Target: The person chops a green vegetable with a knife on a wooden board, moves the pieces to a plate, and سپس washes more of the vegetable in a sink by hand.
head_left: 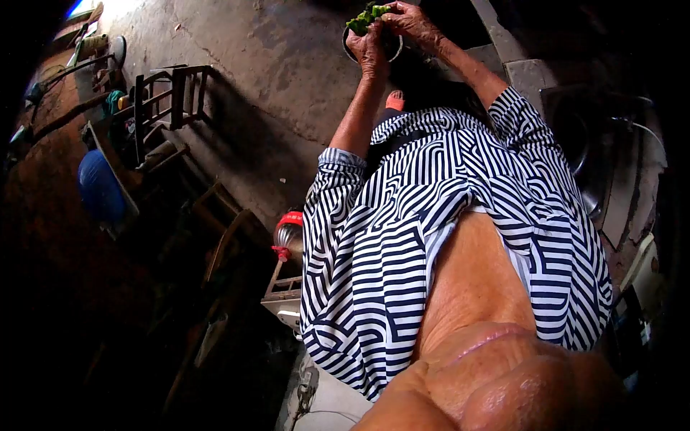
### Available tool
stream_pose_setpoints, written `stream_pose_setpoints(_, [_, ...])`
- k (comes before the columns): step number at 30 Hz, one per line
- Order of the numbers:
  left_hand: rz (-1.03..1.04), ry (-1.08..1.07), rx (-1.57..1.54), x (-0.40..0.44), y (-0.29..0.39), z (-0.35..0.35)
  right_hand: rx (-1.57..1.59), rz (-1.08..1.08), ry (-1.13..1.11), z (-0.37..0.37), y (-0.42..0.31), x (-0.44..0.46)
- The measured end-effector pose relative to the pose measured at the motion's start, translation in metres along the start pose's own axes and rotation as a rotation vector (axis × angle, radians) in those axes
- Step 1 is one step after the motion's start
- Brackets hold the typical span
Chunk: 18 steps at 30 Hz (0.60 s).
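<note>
Near the top edge, green leafy vegetables (368,19) are held between both hands above a round bowl or pot (397,50), whose rim shows around my left hand. My left hand (368,44) is closed on the greens from below. My right hand (411,20) has its fingers pinched at the right end of the greens. The inside of the bowl is mostly hidden by the hands and dark shadow.
A dark wooden chair (176,97) stands on the concrete floor (266,65) at the upper left. Below it is a blue rounded object (100,185). A plastic bottle with a red label (288,233) is beside the left sleeve. Metal pans (591,197) are at right.
</note>
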State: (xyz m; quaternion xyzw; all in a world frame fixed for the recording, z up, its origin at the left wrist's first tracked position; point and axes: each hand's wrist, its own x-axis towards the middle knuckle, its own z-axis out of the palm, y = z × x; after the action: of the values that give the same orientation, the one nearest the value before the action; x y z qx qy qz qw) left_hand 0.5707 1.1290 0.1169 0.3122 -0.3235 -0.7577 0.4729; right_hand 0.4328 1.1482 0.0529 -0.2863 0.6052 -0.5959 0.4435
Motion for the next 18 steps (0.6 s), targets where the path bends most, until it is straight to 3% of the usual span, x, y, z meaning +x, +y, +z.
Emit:
stream_pose_setpoints(4, [-0.026, -0.031, -0.092, -0.003, -0.004, 0.0, -0.039, 0.0, 0.012, 0.002, -0.003, -0.007])
stream_pose_setpoints(6, [0.012, 0.011, -0.017, 0.0, -0.006, 0.002, -0.349, -0.145, 0.102, 0.003, 0.001, -0.007])
stream_pose_setpoints(9, [-0.043, -0.016, -0.05, -0.001, -0.006, -0.001, -0.439, -0.303, 0.181, 0.004, 0.019, -0.003])
stream_pose_setpoints(16, [0.028, -0.132, 0.07, 0.03, -0.032, -0.032, -0.559, -0.37, 0.317, 0.005, 0.011, -0.009])
stream_pose_setpoints(18, [0.097, -0.168, 0.465, 0.034, -0.023, -0.035, -0.784, -0.422, 0.314, 0.007, -0.003, -0.015])
